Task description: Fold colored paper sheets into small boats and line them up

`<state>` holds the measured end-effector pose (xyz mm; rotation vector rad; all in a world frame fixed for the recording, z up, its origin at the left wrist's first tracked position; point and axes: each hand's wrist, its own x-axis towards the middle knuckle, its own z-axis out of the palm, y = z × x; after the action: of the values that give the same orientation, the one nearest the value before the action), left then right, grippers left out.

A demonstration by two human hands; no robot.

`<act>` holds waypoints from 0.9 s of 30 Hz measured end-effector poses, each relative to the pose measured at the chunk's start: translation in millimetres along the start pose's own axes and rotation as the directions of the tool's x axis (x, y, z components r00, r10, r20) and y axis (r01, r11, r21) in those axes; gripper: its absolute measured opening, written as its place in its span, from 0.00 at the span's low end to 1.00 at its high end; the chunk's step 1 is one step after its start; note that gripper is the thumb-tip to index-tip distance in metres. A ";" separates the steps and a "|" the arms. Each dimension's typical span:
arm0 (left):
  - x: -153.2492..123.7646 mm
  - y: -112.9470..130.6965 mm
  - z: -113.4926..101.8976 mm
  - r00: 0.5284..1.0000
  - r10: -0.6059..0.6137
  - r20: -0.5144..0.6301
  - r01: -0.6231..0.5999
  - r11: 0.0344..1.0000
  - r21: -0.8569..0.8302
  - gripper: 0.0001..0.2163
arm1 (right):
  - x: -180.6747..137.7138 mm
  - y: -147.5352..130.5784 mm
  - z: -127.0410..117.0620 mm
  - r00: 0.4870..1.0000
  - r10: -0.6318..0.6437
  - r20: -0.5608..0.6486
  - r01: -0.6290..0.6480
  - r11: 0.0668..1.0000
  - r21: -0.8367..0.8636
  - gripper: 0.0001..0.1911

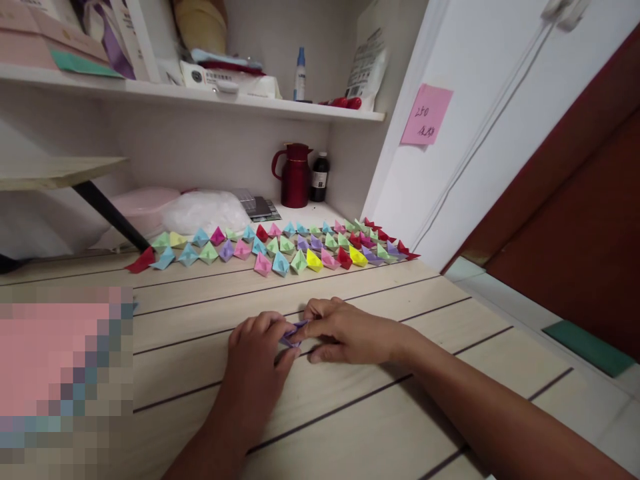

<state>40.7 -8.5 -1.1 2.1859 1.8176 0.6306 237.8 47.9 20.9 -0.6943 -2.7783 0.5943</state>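
A small purple folded paper boat (294,333) lies on the striped wooden table (350,407), between my two hands. My left hand (259,347) has its fingers and thumb closed on the left side of the paper. From the right, my right hand (345,333) presses its index finger onto the boat, with the thumb resting lower on the tabletop. Fingers cover much of the paper. Beyond my hands stand rows of folded paper boats (299,262) in pink, blue, green, yellow, red and purple.
A dark red jug (295,177) and a dark bottle (319,177) stand behind the boats. White plastic bags (205,212) lie at the back left, near a black bracket (113,217). A shelf (300,110) runs above. The left foreground is pixelated.
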 end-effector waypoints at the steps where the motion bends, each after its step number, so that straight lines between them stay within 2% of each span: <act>1: 0.4 -0.1 -0.2 1.000 -0.003 0.007 0.003 1.000 -0.004 0.11 | 0.6 1.9 0.6 1.000 0.013 -0.016 -0.012 0.997 0.071 0.19; 4: 1.5 -0.8 -0.5 1.000 -0.003 0.005 0.003 1.000 -0.008 0.09 | 2.1 7.5 2.2 0.998 0.059 -0.039 -0.045 0.955 0.293 0.14; 7: 2.3 -2.0 -0.5 1.000 0.009 -0.007 -0.009 1.000 -0.009 0.07 | 3.3 10.2 4.3 0.993 0.104 -0.059 -0.071 0.911 0.405 0.10; 11: 2.5 -3.1 -0.5 1.000 0.015 -0.010 -0.015 1.000 -0.024 0.08 | 5.5 8.7 8.8 0.980 0.139 -0.142 -0.070 0.911 0.406 0.10; 15: 1.5 -3.1 -0.1 1.000 0.011 -0.014 -0.011 0.999 -0.038 0.09 | 8.9 6.2 14.4 0.959 0.177 -0.220 -0.078 0.916 0.395 0.16; 20: 1.4 -4.1 1.8 0.999 -0.002 -0.036 0.000 0.999 -0.054 0.10 | 12.6 5.5 19.5 0.946 0.208 -0.249 -0.095 0.911 0.401 0.14; 23: 2.2 -5.4 3.2 0.999 -0.015 -0.046 0.013 0.998 -0.058 0.10 | 14.3 5.7 20.8 0.938 0.238 -0.251 -0.110 0.894 0.435 0.17; 27: 2.8 -7.8 5.5 0.998 -0.027 -0.059 0.023 0.998 -0.060 0.11 | 16.8 5.4 21.7 0.929 0.253 -0.269 -0.115 0.891 0.439 0.07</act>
<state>36.8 -3.6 -8.8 2.1246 1.8278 0.7430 219.0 53.3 0.9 -0.8719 -2.1969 0.9801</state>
